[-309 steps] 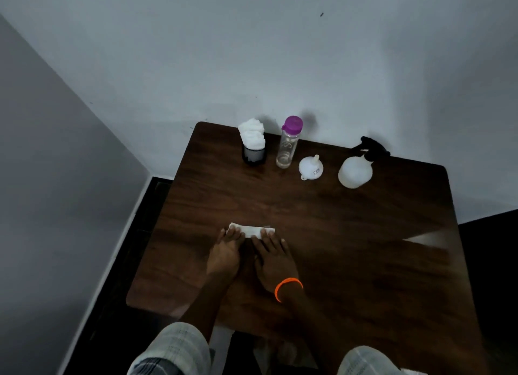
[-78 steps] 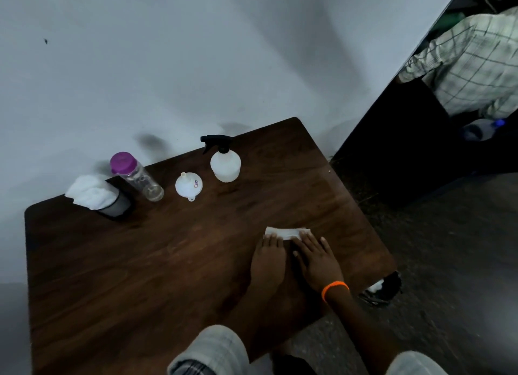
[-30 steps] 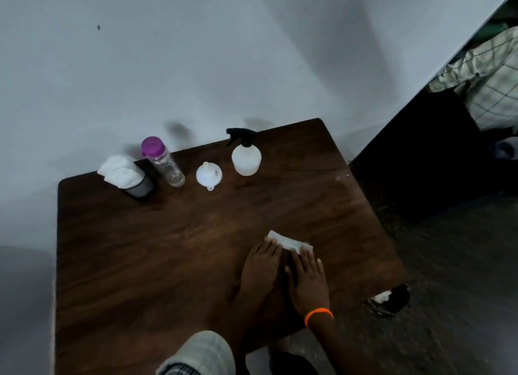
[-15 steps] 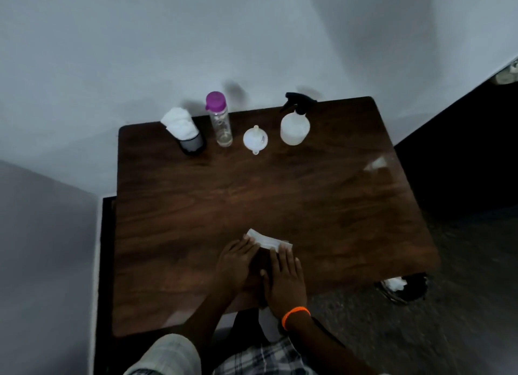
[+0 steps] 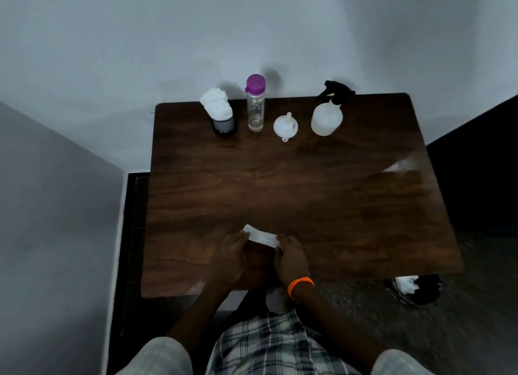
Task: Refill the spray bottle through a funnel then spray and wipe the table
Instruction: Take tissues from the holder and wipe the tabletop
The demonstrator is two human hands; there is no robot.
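Roughly left to right: dark cup (image 5: 223,125) stuffed with white tissues (image 5: 216,104) at back edge of wooden table (image 5: 322,195); beside it clear bottle (image 5: 255,105) with purple cap, upright; then white funnel (image 5: 285,126), wide end down; then spray bottle (image 5: 326,115) with black trigger head, upright. Near front edge, left hand (image 5: 230,253) and right hand (image 5: 291,258) each rest on 1 end of folded white wipe (image 5: 261,236) lying on table; fingers bent over it, pinch or press cannot tell. Orange band (image 5: 300,285) on right wrist
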